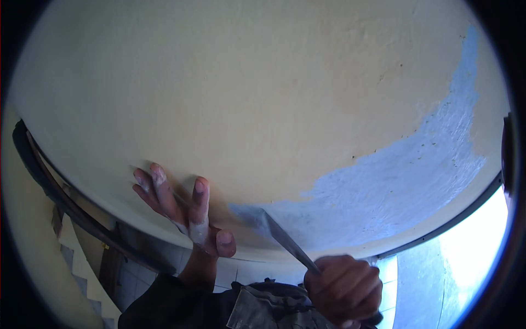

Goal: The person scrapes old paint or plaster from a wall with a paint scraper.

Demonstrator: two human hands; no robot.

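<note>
A cream painted wall (263, 98) fills most of the view. Across its lower right spreads a pale bluish-white patch (383, 186) with ragged edges and streaks. My right hand (344, 288) is closed round the handle of a long metal scraper (287, 241). Its blade end reaches the wall at the patch's lower left end. To the left, my left hand (192, 214) is raised with its fingers spread and white dust on them. The fingertips are at the cream wall, though whether they press on it I cannot tell. Nothing is in that hand.
A dark curved handrail (87, 219) runs down the left side, with stair steps (76, 263) beyond it. Pale floor tiles (142, 274) show below the wall. Bright light falls on the floor (427, 274) at the lower right. A dark brown object (508, 153) stands at the right rim.
</note>
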